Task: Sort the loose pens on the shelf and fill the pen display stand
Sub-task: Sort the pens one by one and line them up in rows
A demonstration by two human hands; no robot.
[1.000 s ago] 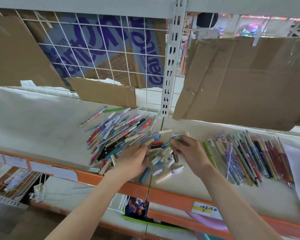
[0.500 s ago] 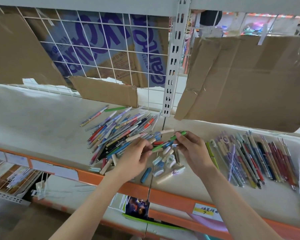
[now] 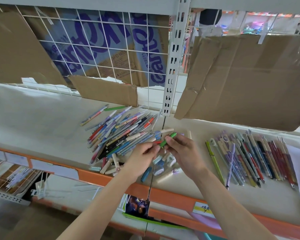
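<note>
Both hands meet over the shelf [image 3: 42, 118], the right hand [image 3: 184, 153] pinching a green pen [image 3: 166, 140] at its upper part and the left hand [image 3: 142, 156] pinching its lower end, just right of the loose pen pile [image 3: 121, 132] and left of the sorted row [image 3: 260, 158].

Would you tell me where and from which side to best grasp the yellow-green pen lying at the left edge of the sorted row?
Pinch the yellow-green pen mid-barrel, from above and its left. It lies flat on the shelf; that side is bare, while the sorted row crowds its right.
</note>
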